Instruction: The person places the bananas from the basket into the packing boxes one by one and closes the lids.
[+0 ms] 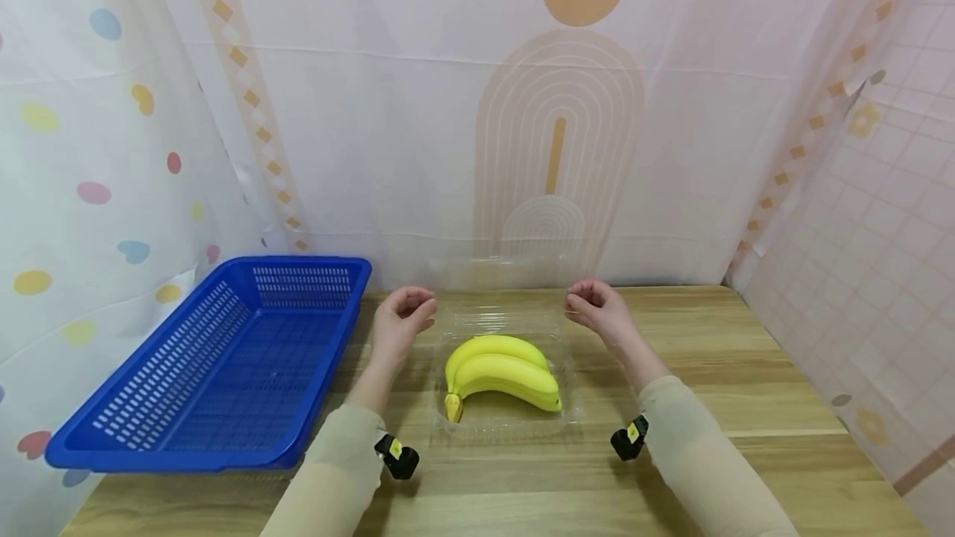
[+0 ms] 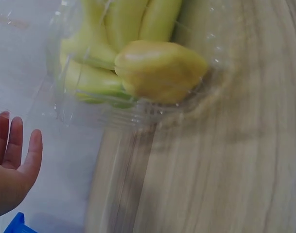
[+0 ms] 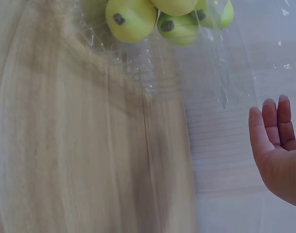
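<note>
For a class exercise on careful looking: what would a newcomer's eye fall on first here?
The curved yellow bananas come first, lying in a clear plastic container near the middle of the wood-grain table. A blue rectangular plastic basket with slotted walls stands to their left. Next come a person's left hand and right hand, seeming to pinch the container's raised clear lid at either side.

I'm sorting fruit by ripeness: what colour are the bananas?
The bananas are mostly yellow, with a little green at the tips; the head view shows them best.

Text: none legible | yellow stickers (image 1: 396, 447), wrist cameras (image 1: 405, 464): perhaps marked, too small
</note>
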Tool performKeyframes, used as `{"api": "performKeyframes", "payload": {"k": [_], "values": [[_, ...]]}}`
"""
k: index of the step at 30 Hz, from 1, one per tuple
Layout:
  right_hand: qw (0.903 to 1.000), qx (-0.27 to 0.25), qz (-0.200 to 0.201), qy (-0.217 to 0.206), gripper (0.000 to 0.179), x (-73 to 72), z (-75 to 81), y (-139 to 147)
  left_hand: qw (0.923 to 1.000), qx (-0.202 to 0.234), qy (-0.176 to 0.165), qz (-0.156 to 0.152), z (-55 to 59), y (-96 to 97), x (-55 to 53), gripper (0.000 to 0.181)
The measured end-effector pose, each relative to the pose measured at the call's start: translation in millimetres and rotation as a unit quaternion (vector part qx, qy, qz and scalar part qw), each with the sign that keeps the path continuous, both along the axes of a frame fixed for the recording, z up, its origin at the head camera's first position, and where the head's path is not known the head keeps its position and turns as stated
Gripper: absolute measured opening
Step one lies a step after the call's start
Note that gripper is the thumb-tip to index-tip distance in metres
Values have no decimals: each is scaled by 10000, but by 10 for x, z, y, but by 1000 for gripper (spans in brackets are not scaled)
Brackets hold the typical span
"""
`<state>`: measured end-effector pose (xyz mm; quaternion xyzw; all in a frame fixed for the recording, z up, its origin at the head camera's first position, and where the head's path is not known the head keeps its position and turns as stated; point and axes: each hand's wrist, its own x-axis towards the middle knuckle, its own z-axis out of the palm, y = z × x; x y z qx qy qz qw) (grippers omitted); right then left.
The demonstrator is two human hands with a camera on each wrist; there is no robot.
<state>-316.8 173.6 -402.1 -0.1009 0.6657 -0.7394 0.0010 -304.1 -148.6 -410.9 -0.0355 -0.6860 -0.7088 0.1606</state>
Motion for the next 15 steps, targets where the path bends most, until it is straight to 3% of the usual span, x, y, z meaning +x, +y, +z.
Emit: {"api": "performKeyframes", "payload": {"k": [6, 15], "values": [[9993, 301, 185, 100, 5, 15, 10, 49, 9992, -337, 233, -32, -18, -20, 39, 16], [9943, 870, 407, 469, 16, 42, 0, 108, 9971, -569, 483, -129, -79, -63, 61, 14]]}}
